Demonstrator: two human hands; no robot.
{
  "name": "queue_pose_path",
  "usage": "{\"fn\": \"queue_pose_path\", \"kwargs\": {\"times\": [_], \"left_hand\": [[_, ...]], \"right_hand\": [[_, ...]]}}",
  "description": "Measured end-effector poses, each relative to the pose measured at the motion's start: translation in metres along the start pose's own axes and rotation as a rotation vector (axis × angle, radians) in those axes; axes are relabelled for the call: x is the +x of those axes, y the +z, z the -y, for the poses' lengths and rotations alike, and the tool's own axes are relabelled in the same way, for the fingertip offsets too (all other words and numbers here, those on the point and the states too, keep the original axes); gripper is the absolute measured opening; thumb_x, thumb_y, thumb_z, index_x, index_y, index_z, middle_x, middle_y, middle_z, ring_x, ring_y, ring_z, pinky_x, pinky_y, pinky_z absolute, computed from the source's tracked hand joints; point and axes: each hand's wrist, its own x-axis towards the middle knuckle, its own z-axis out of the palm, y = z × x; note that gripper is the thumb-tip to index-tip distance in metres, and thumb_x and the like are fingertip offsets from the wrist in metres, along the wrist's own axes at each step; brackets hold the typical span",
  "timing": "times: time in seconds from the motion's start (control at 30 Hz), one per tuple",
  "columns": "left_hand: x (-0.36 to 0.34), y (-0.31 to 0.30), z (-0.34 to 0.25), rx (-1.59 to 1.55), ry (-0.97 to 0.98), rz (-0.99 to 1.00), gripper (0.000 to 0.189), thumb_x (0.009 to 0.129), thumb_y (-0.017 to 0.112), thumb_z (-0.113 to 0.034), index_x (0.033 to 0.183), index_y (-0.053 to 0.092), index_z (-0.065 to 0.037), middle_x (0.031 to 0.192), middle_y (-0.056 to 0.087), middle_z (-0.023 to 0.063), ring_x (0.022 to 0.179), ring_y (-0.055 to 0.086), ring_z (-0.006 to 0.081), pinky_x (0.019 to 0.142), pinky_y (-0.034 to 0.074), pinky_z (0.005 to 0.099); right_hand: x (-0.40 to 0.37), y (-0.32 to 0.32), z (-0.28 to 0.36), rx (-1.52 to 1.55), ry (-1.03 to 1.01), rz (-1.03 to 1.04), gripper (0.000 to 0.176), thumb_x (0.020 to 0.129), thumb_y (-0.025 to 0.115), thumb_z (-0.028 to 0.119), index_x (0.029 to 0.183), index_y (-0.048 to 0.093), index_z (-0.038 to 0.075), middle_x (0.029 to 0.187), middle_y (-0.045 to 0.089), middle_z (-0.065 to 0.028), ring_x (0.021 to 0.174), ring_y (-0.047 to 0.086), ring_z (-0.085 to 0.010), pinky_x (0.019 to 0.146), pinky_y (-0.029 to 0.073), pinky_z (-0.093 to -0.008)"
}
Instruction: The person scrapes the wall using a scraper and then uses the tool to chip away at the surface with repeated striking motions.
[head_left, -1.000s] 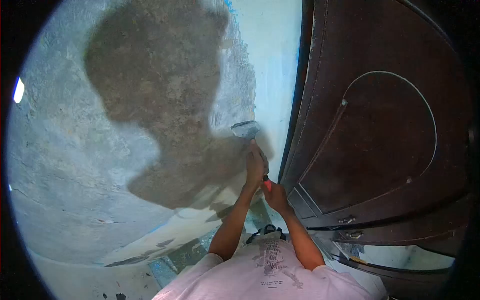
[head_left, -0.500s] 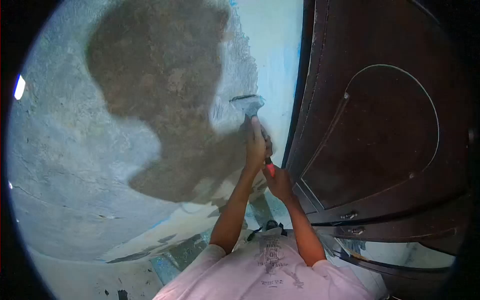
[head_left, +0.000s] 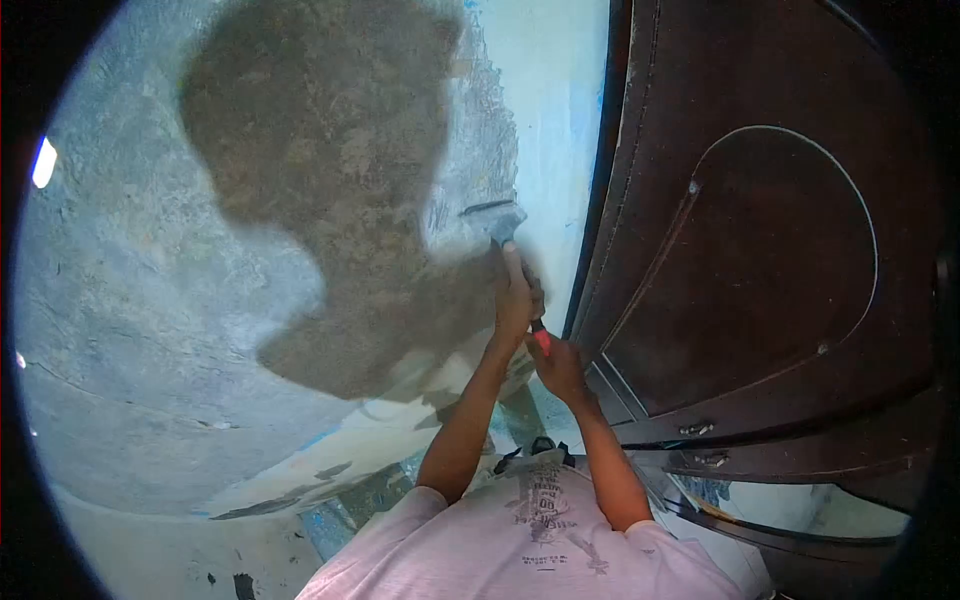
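Observation:
A wide-bladed scraper (head_left: 494, 219) lies with its blade against the wall (head_left: 130, 270), where rough grey plaster meets a strip of pale blue-white paint (head_left: 555, 130). My left hand (head_left: 514, 295) is closed round the upper handle, its thumb stretched up toward the blade. Lower down, my right hand (head_left: 561, 368) grips the handle's end, where a red part shows. The fingers of both hands are partly hidden. My shadow falls over the plaster to the left of the blade.
Close on the right stands a dark brown wooden cabinet (head_left: 780, 260) with curved trim and small metal handles (head_left: 697, 429). Below, the floor (head_left: 325, 530) shows blue-grey patches and dark flakes. Some paint (head_left: 320, 460) remains along the wall's lower edge.
The scraper blade sits slightly lower on the wall, and my left hand has come down a little with it. My right hand keeps its grip on the handle's end.

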Motion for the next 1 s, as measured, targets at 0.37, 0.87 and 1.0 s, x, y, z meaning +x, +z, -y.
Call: {"fn": "queue_pose_path", "kwargs": {"times": [0.37, 0.87, 1.0], "left_hand": [[-0.002, 0.006, -0.009, 0.003, 0.016, -0.008, 0.060, 0.106, 0.037, -0.064, 0.071, 0.040, -0.015, 0.051, 0.034, -0.0036, 0.037, 0.033, 0.0091, 0.034, 0.026, 0.0274], [-0.008, 0.008, 0.014, 0.076, 0.103, -0.100, 0.059, 0.106, 0.039, -0.062, 0.067, 0.038, -0.018, 0.050, 0.033, -0.0050, 0.035, 0.032, 0.0080, 0.033, 0.025, 0.0266], [-0.011, 0.008, 0.009, 0.036, -0.050, -0.088, 0.060, 0.105, 0.040, -0.063, 0.066, 0.038, -0.017, 0.050, 0.035, -0.0049, 0.035, 0.033, 0.0082, 0.033, 0.024, 0.0263]], "right_hand": [[0.002, -0.012, 0.016, -0.017, 0.063, 0.051, 0.039, 0.104, 0.058, 0.038, 0.095, 0.064, 0.000, 0.064, 0.060, -0.0231, 0.064, 0.066, -0.0457, 0.057, 0.048, -0.0477], [-0.013, 0.000, -0.020, -0.056, -0.046, 0.018, 0.043, 0.106, 0.056, 0.038, 0.089, 0.065, -0.001, 0.062, 0.054, -0.0216, 0.054, 0.053, -0.0370, 0.055, 0.040, -0.0467], [-0.015, -0.010, -0.006, -0.038, 0.027, 0.040, 0.039, 0.104, 0.059, 0.035, 0.094, 0.069, -0.001, 0.060, 0.052, -0.0215, 0.052, 0.052, -0.0359, 0.055, 0.040, -0.0461]]}}
